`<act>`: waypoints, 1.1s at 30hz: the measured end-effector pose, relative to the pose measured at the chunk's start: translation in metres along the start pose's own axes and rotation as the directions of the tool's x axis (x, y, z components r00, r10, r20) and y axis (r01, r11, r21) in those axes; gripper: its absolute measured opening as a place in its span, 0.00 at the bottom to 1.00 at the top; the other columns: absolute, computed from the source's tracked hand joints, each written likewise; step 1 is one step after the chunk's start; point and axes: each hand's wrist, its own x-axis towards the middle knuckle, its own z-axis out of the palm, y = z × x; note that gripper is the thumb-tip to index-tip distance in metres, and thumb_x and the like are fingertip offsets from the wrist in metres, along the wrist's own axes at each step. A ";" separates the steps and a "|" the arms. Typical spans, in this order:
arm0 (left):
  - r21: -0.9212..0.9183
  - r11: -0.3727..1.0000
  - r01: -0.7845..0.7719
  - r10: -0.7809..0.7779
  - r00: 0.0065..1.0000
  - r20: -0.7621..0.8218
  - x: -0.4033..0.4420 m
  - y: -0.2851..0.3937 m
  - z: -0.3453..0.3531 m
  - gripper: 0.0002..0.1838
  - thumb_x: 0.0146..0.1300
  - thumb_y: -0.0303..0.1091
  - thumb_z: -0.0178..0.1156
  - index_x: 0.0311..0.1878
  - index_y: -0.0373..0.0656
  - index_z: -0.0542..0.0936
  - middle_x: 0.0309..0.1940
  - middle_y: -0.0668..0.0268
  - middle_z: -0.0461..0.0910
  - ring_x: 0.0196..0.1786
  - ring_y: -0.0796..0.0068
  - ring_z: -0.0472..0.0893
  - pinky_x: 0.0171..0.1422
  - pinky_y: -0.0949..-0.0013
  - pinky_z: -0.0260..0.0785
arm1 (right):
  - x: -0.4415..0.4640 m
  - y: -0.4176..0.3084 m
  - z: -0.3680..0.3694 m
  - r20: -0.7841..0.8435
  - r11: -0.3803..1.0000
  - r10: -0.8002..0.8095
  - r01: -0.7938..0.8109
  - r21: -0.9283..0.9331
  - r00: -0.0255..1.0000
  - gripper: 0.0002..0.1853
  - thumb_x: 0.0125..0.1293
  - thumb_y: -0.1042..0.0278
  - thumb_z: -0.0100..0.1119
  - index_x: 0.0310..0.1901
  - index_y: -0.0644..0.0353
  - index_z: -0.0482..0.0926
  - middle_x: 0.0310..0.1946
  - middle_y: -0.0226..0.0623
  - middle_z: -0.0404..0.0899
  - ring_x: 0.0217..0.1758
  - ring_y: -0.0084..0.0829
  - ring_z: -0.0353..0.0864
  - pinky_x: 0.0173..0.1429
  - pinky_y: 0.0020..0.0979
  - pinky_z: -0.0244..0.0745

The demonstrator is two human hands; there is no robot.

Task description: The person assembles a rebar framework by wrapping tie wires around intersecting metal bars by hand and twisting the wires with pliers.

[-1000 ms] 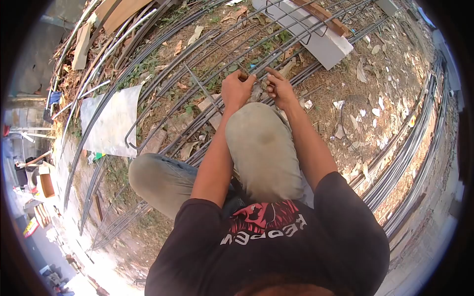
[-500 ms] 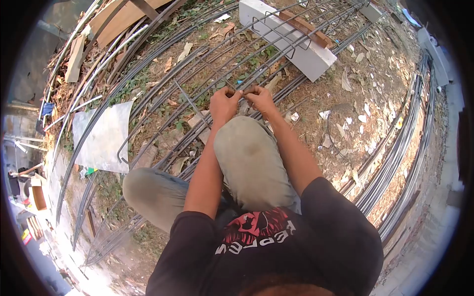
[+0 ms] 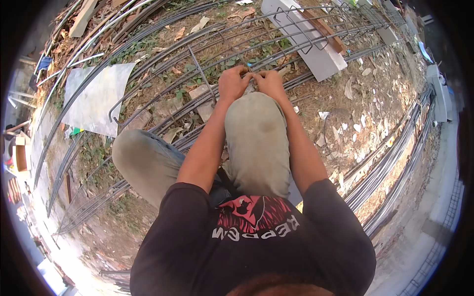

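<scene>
My left hand point(image 3: 233, 84) and my right hand point(image 3: 269, 84) meet just beyond my raised knee point(image 3: 257, 123), over long steel reinforcing bars. The fingers of both are pinched together, nearly touching. What lies between the fingertips is too small and hidden to make out. A crosswise steel bar point(image 3: 201, 73) slants over the long bars, to the left of my left hand. Farther right, rectangular wire stirrups point(image 3: 310, 43) surround the bars where they pass over a pale block point(image 3: 323, 66).
A reddish-brown strip point(image 3: 328, 33) lies along the block. A whitish sheet point(image 3: 96, 96) lies on the ground at left, near curved bars. Another bundle of steel bars point(image 3: 390, 170) runs along the right side, beside a pale concrete edge. Dry leaves and scraps litter the soil.
The view has shifted, so the bars and block sit farther up and to the right. Both hands stay together at the bars, their fingers slightly repositioned.
</scene>
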 end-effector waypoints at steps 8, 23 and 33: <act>0.101 0.988 -0.115 0.120 0.992 -0.040 -0.006 -0.012 0.008 0.11 0.62 0.40 0.71 0.46 0.50 0.91 0.37 0.52 0.89 0.40 0.50 0.87 0.45 0.51 0.79 | 0.034 -0.061 -0.016 0.161 0.878 0.116 -0.026 -0.477 0.980 0.39 0.64 0.26 0.58 0.28 0.66 0.89 0.26 0.48 0.88 0.39 0.45 0.92 0.51 0.47 0.84; -0.225 0.891 0.395 -0.240 0.829 0.506 0.043 -0.010 -0.018 0.16 0.67 0.42 0.74 0.39 0.34 0.89 0.30 0.62 0.89 0.28 0.76 0.86 0.31 0.67 0.77 | -0.018 0.009 -0.015 -0.062 0.870 -0.398 0.356 -0.341 0.915 0.17 0.73 0.53 0.64 0.45 0.62 0.81 0.33 0.43 0.87 0.38 0.46 0.88 0.40 0.45 0.81; -0.117 0.950 0.290 -0.219 0.884 0.412 0.048 -0.021 -0.004 0.17 0.63 0.42 0.77 0.32 0.34 0.90 0.24 0.61 0.87 0.25 0.74 0.84 0.33 0.66 0.75 | -0.014 0.028 0.008 -0.029 0.663 -0.622 0.506 -0.551 0.783 0.11 0.72 0.56 0.64 0.40 0.54 0.77 0.34 0.34 0.81 0.40 0.43 0.87 0.36 0.47 0.81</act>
